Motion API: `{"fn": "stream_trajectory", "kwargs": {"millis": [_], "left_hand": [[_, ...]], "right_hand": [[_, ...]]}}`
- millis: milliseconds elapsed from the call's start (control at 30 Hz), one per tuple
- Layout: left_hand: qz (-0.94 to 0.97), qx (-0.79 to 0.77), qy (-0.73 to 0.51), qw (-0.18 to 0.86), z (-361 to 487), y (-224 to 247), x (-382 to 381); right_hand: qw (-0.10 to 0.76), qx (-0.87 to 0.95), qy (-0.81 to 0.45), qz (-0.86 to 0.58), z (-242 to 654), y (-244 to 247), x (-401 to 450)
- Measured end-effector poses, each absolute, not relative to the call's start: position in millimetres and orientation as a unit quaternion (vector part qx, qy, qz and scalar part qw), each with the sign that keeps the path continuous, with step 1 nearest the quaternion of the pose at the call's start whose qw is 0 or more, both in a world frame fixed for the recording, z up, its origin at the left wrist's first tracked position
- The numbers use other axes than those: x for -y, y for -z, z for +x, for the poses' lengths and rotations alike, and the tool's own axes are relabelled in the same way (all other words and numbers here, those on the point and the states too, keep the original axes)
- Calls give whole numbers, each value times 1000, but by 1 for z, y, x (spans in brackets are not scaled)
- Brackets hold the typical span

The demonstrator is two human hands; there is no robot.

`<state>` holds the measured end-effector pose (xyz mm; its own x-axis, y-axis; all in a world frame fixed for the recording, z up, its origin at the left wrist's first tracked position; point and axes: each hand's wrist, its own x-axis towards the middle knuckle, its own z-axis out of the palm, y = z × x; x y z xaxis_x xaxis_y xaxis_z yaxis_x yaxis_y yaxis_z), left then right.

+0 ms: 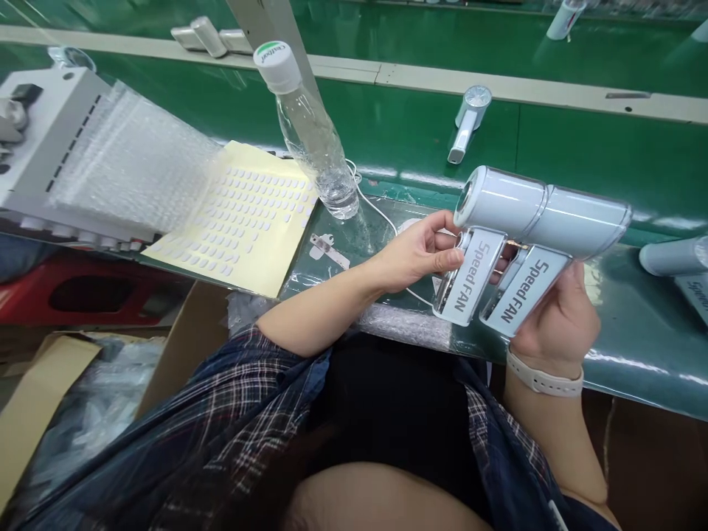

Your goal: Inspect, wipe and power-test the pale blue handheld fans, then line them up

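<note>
Two pale blue handheld fans with "Speed FAN" on their handles are held side by side above the bench edge. My left hand [420, 252] has its thumb and fingers closed round the handle of the left fan [502, 200]. Round the handle of the right fan [589, 221] my right hand [558, 317] is closed, with a white band on its wrist. The heads of the fans touch end to end, and both handles slant down to the left. Some fingers are hidden behind the handles.
A water bottle [315, 140] stands left of my hands, beside a yellow sticker sheet [243, 221] and bubble wrap sheets [138, 158]. A white machine [49, 140] is at far left. Another fan [470, 122] lies on the green belt [580, 147]; one more [675, 257] is at right.
</note>
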<state>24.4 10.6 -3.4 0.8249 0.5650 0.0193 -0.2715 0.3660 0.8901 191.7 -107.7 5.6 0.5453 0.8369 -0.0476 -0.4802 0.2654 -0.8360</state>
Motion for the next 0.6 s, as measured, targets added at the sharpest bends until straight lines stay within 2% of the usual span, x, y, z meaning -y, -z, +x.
{"fn": "stream_trajectory", "kwargs": {"millis": [400,500,600], "left_hand": [[512,-178,-256,801,23,-3,-10],[555,-177,-274,765,22,-4,-12],[643,-150,-309,684,20,-2,-17]], "right_hand": [[739,194,-441,-472,189,-11,107],[748,259,-382,-477,189,-11,112],[711,386,-305,-502,191,-11,119]]}}
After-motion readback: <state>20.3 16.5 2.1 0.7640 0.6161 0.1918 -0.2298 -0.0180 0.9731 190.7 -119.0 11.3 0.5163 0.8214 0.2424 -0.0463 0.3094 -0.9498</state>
